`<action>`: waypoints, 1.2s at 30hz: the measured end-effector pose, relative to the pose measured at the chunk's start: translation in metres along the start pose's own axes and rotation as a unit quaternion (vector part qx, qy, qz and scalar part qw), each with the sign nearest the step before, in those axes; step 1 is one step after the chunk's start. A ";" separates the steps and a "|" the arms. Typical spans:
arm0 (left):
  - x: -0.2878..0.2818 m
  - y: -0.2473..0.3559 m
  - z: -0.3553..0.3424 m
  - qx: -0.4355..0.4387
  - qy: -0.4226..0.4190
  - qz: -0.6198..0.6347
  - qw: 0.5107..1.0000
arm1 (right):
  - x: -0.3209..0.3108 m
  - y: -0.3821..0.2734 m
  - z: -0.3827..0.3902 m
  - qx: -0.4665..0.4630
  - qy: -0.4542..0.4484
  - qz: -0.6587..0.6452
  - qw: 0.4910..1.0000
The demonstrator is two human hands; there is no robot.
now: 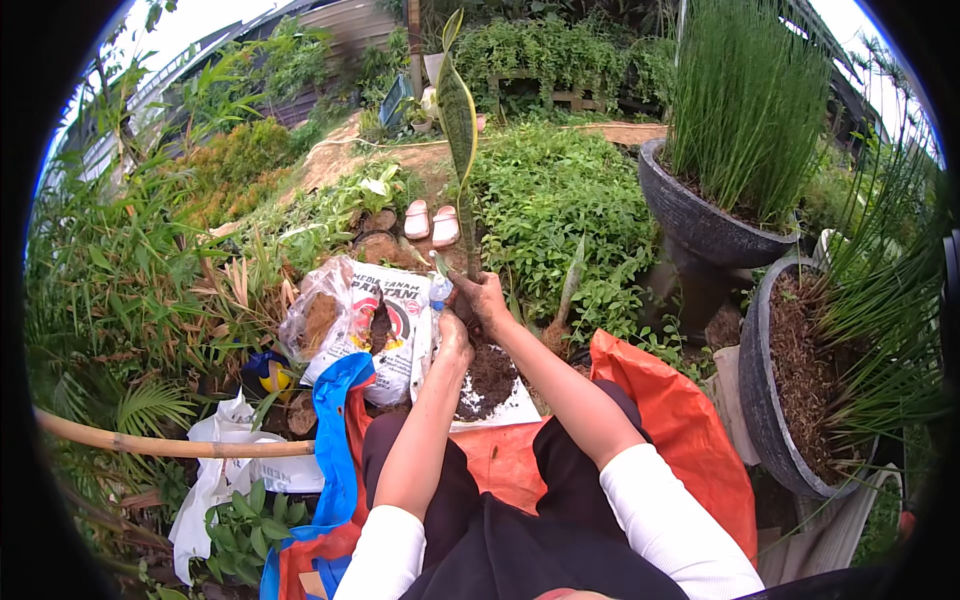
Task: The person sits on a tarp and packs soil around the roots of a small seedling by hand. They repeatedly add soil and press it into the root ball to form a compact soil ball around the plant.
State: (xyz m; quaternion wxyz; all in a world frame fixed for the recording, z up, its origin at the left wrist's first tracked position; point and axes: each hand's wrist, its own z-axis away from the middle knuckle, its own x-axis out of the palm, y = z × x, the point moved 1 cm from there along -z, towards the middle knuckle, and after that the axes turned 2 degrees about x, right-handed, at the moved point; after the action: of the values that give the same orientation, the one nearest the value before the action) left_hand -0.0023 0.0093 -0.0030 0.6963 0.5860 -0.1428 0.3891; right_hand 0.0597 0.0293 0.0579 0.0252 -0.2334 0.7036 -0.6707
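A tall snake plant (460, 130) with yellow-edged leaves stands upright in front of me. My right hand (484, 302) is closed around its base. Just below and to the left, my left hand (455, 335) is curled in close to the plant's lower end; its fingers are mostly hidden, and what they grip cannot be made out. A small blue-and-white thing (440, 290) shows beside it. Under my hands, dark soil (490, 382) lies heaped on a white sheet (522, 408).
A printed white sack (398, 345) and a clear plastic bag (318, 318) lie to the left. An orange and blue tarp (665, 430) spreads around my legs. Large dark planters (775, 390) stand at the right. A bamboo pole (180, 443) juts in from the left. Pink clogs (445, 227) sit ahead.
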 end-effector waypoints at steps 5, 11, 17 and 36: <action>0.016 0.021 0.015 0.013 -0.017 -0.040 0.999 | 0.002 0.000 -0.010 0.025 0.055 -0.053 0.997; 0.038 0.015 0.028 0.061 -0.014 -0.086 0.994 | -0.026 0.005 -0.014 0.009 0.087 -0.002 0.996; 0.024 0.007 0.018 0.071 0.003 -0.038 0.997 | -0.005 -0.013 -0.005 0.028 -0.033 -0.024 0.999; 0.002 0.026 0.012 0.058 -0.062 -0.170 0.982 | 0.006 -0.021 -0.005 -0.034 -0.047 -0.029 0.998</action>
State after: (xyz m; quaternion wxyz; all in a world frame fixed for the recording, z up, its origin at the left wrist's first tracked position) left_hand -0.0170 -0.0007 0.0199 0.7070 0.6639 -0.0609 0.2359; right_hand 0.0586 0.0319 0.0800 0.0306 -0.2851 0.7173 -0.6350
